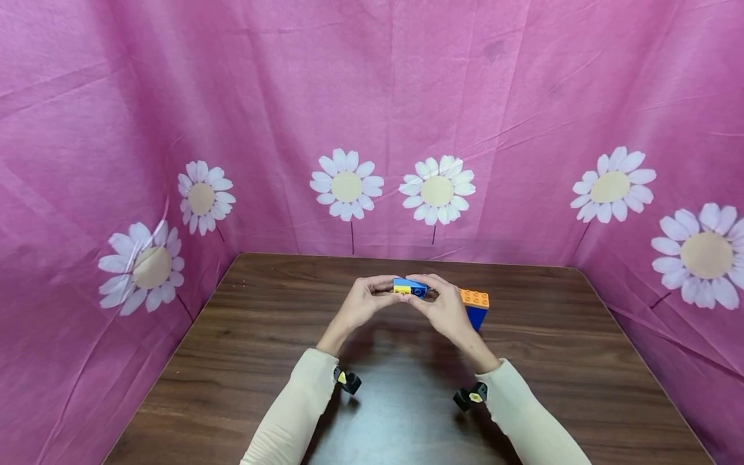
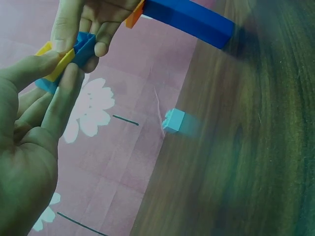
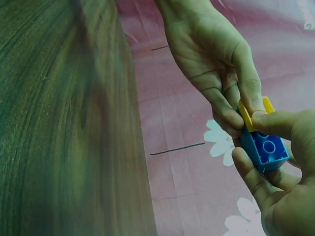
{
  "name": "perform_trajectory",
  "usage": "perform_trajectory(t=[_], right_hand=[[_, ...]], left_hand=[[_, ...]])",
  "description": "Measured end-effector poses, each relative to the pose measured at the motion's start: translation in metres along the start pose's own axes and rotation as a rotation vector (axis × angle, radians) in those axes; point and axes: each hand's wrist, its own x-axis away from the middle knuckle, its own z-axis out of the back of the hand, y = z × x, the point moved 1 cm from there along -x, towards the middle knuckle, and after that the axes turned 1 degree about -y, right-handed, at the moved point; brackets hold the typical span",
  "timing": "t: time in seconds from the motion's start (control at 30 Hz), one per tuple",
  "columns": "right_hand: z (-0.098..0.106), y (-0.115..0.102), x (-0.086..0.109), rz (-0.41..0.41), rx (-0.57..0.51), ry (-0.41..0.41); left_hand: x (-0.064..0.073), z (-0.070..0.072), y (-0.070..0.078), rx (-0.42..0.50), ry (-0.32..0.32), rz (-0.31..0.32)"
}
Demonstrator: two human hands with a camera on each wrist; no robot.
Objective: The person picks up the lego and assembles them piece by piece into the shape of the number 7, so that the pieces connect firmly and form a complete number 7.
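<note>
Both hands meet above the table, holding a blue toy building brick (image 1: 416,292) and a smaller yellow brick (image 1: 402,290) pressed against its hollow side. The left hand (image 1: 360,303) pinches the left end, its thumb on the yellow brick (image 2: 63,66). From the other end, the right hand (image 1: 446,310) grips the blue brick (image 3: 266,152), whose tube-lined underside faces the right wrist camera. Its thumb also touches the yellow brick (image 3: 248,117). The thumbs nearly meet, and fingers cover parts of both bricks.
Just behind the right hand stands a tall dark blue block stack (image 1: 476,316) with an orange studded top (image 1: 475,298). A pale turquoise brick (image 2: 174,120) sits on the wooden table (image 1: 232,381), hidden in the head view. Pink flowered cloth (image 1: 389,97) surrounds the table's back and sides.
</note>
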Motion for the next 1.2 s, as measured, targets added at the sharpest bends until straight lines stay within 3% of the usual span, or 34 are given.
perform_trajectory(t=[0.27,0.57,0.73,0.9,1.07,1.2], right_hand=[[-0.002,0.004,-0.002,0.024,0.052,-0.004],[0.0,0.004,0.002,0.085,0.133,-0.007],[0.003,0.001,0.002,0.153,0.205,-0.008],[0.011,-0.005,0.004,0.204,0.225,-0.037],[0.023,-0.008,0.008,0.224,0.24,-0.088],[0.038,-0.007,0.011,0.238,0.279,-0.082]], left_hand=[[0.0,-0.002,-0.002,0.011,-0.007,-0.055],[-0.001,-0.005,0.003,0.117,-0.106,0.046],[-0.004,-0.016,0.008,0.193,-0.085,0.088],[-0.006,-0.021,0.012,0.195,-0.048,0.057],[-0.007,-0.025,0.015,0.198,-0.056,0.037],[-0.008,-0.028,0.012,0.207,-0.053,0.022]])
